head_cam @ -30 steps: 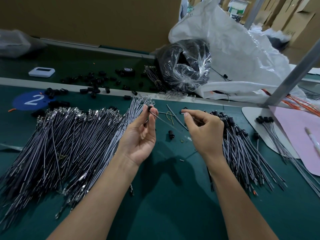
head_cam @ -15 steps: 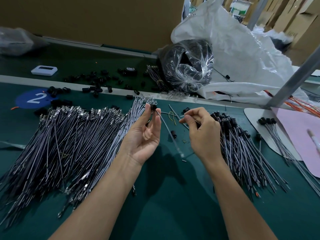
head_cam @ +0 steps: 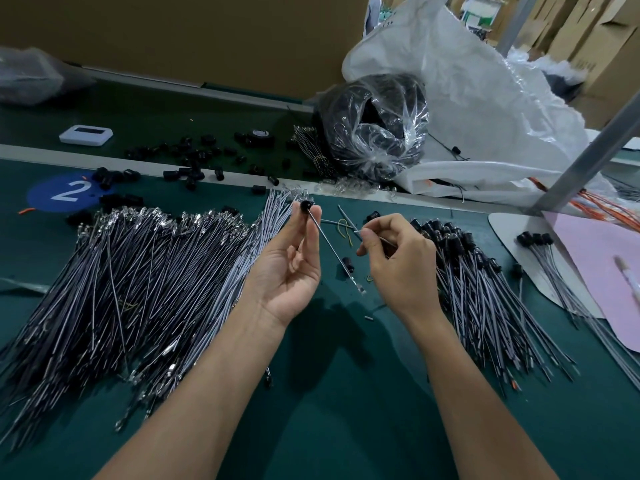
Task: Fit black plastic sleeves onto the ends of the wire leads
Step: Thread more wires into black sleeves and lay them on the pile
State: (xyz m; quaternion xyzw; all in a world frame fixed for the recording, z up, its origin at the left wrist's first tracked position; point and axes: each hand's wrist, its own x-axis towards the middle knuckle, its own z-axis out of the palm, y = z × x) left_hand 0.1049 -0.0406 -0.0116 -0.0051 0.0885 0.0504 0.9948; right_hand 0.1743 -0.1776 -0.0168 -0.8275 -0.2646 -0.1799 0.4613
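Note:
My left hand (head_cam: 291,261) is raised palm-up and pinches a small black sleeve (head_cam: 305,206) at its fingertips. A thin wire lead (head_cam: 334,251) hangs from the sleeve down to the right, its metal end near the mat. My right hand (head_cam: 398,261) pinches another thin wire (head_cam: 358,231) between thumb and forefinger. A large heap of bare wire leads (head_cam: 131,278) lies to the left. A pile of leads with black sleeves fitted (head_cam: 471,282) lies to the right. Loose black sleeves (head_cam: 194,161) are scattered along the far strip.
The green mat (head_cam: 329,393) lies under everything. A clear bag of black parts (head_cam: 374,126) and a big white sack (head_cam: 485,98) stand at the back right. A white device (head_cam: 86,135) lies far left. A pink sheet (head_cam: 602,271), a pen (head_cam: 628,277) and a metal post (head_cam: 588,157) are on the right.
The wire hanging from my left hand's sleeve has swung downward, its free end now near the mat. My right hand has let go of it and now pinches another wire.

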